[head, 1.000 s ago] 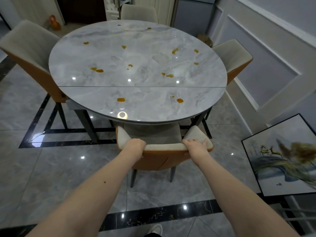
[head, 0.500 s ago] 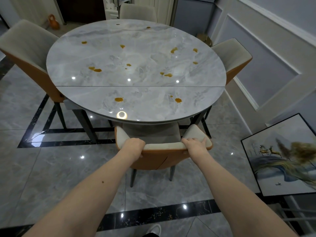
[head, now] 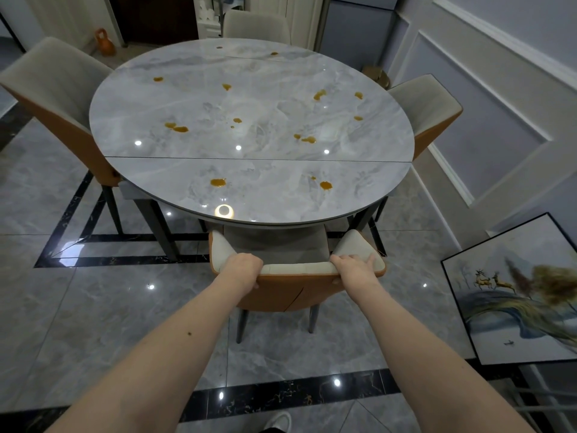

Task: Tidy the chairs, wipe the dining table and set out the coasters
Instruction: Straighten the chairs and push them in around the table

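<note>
A round grey marble dining table fills the middle of the view, dotted with several orange-brown spills such as one spill near the front edge. Directly in front of me stands a chair with a beige seat and orange back, its seat tucked under the table's near edge. My left hand grips the left of the chair's backrest top. My right hand grips the right of it, fingers curled over the edge. No coasters or cloth are in view.
Three more chairs ring the table: left chair, far chair, right chair. A framed picture leans on the floor against the right wall. An orange vase stands at the back left. Glossy tiled floor surrounds me.
The chair has slid slightly forward under the table with both hands still gripping its backrest. The view has shifted a little.
</note>
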`<state>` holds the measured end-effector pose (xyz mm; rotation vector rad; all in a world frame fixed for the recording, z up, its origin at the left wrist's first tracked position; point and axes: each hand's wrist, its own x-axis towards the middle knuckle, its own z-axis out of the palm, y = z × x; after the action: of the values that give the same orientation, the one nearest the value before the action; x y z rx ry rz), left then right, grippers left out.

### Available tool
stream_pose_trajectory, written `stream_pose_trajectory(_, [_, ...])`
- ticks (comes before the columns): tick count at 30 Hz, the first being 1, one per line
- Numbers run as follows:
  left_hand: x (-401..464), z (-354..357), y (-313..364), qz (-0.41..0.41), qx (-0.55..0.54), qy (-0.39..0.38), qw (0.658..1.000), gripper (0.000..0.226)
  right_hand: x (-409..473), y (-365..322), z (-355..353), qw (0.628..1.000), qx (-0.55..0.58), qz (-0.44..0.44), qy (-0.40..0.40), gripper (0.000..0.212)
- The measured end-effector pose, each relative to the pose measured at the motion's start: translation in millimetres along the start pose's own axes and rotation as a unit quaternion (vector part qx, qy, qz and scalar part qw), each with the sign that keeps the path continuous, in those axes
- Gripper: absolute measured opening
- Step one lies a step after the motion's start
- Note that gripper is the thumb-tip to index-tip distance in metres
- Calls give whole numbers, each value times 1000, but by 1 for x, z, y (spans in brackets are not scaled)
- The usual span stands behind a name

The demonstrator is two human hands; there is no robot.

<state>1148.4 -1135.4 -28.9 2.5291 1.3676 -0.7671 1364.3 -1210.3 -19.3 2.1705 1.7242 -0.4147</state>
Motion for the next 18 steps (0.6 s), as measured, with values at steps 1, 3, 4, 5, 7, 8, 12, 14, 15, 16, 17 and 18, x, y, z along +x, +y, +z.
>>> stream_pose_trajectory(1, [0, 0, 0, 0, 0, -5, 1000, 38, 0, -1, 0, 1000, 0, 2, -3, 39])
stream_pose_trajectory(3, [-1, 0, 1, -1, 2, -12, 1000, 38, -1, -1, 0, 1000, -1, 3, -6, 40])
stream_pose_trajectory(4, [-1, 0, 1, 0, 3, -11, 1000, 38, -1, -1, 0, 1000, -2, 2, -5, 40])
stream_pose_trajectory(5, [-2, 1, 2, 1, 4, -11, 1000, 38, -2, 0, 1, 1000, -3, 2, -6, 40])
stream_pose_trajectory(7, [-4, 1, 2, 4, 4, -10, 1000, 38, -3, -1, 0, 1000, -3, 5, -7, 41])
stream_pose_trajectory(8, [-5, 1, 1, 5, 5, -11, 1000, 39, -5, -2, -1, 1000, -3, 9, -9, 43])
stream_pose_trajectory(12, [-6, 0, 1, 13, 9, -6, 1000, 37, -9, -5, -2, 1000, -13, 15, -3, 39])
stream_pose_trajectory(14, [-6, 1, 0, 17, 10, 0, 1000, 36, -9, -5, -1, 1000, -15, 18, 1, 37])
stream_pose_trajectory(15, [-6, 1, 0, 20, 11, 3, 1000, 35, -9, -5, -1, 1000, -18, 19, -1, 36])
stream_pose_trajectory(16, [-6, 1, -1, 22, 12, 5, 1000, 35, -9, -5, -1, 1000, -22, 19, -1, 36])
stream_pose_trajectory(17, [-6, 1, -1, 24, 13, 7, 1000, 34, -9, -5, -1, 999, -27, 18, -1, 36])
stream_pose_trajectory(18, [-7, 1, -2, 25, 14, 8, 1000, 34, -9, -6, 0, 999, -30, 17, 1, 37])
